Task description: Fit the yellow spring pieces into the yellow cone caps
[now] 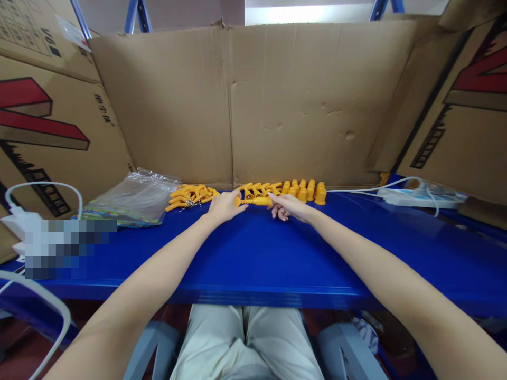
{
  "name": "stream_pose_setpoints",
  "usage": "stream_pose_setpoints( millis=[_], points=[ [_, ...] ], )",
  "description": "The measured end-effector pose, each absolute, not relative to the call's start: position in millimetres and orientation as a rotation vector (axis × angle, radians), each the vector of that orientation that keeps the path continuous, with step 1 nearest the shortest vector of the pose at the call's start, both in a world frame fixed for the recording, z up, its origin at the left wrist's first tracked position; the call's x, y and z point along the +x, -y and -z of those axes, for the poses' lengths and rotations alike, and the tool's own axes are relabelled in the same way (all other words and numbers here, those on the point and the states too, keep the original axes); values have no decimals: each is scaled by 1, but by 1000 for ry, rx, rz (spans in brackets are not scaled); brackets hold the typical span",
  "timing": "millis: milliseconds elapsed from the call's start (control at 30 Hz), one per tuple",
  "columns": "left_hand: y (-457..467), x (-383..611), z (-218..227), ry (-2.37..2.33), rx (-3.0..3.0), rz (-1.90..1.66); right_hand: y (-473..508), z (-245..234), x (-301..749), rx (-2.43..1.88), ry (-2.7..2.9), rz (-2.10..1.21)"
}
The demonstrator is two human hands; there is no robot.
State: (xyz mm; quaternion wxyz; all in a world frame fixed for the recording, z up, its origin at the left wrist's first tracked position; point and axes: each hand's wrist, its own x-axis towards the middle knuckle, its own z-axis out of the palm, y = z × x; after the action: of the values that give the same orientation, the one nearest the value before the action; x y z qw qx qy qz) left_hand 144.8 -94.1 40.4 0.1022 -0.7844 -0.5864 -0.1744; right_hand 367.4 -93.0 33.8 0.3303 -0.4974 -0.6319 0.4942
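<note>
Between my two hands lies a yellow plastic screw-like piece [256,201], level, with a ribbed shaft and a round left end. My left hand [225,208] is closed at the round end, thumb pointing right. The fingers of my right hand [291,206] pinch the piece's other end, which they partly hide. Just behind it stand several yellow branched parts [261,188]. Right of these, yellow stepped caps [304,189] stand in rows. To the left of my left hand is a pile of yellow branched pieces [190,195] with small metal chains.
Clear plastic bags [130,198] lie left on the blue table [253,253]. A cardboard panel [301,105] rises along the back edge, with printed boxes on both sides. A white power strip [422,197] and cables sit at the right; a white cable [51,184] loops at far left.
</note>
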Motion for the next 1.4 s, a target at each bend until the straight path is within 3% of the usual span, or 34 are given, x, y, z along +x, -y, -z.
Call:
stream_pose_setpoints(
  millis=[467, 1400],
  points=[
    [92, 142, -42, 1760, -2311, 507, 86, -24, 378, -1044, 1759, -1293],
    [92, 141, -41, 1741, -2319, 501, 87, -26, 374, -1121, 1647, -1297]
  ],
)
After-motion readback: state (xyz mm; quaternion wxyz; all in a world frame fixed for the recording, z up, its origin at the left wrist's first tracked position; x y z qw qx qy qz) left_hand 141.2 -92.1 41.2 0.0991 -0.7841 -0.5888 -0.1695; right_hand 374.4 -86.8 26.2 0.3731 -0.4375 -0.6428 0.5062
